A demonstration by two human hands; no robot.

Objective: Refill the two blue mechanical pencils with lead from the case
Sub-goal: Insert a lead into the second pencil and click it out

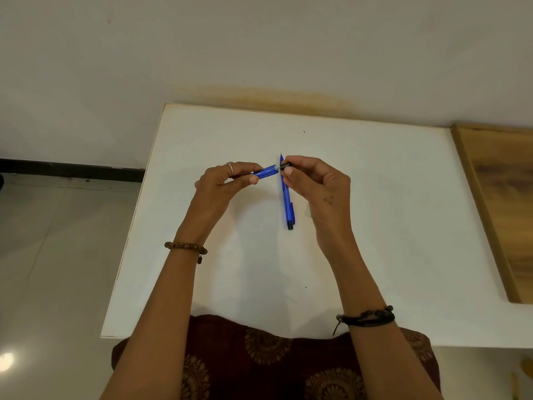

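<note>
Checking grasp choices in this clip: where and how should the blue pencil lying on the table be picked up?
Pinch the second pencil from above across its mid-barrel. It lies flat, tip pointing away, barrel sides exposed; the right hand hovers just right of it, so coming from the left is clearer.

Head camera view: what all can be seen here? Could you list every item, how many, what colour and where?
Held pencil: one, blue, raised above the table between both hands, its end at the right fingertips.
Lying pencil: one, blue with a black end, flat on the table, tip pointing away from the person, partly behind the right hand.
Small dark part: one, black, pinched at the held pencil's end; too small to identify.
Table: one, white.
Wooden board: one, brown, at the table's right edge.
Ring: one, silver, left hand.
Bracelets: brown beads on the left wrist, black on the right wrist.
Left hand: grips the held pencil.
Right hand: pinches the dark part.
</note>
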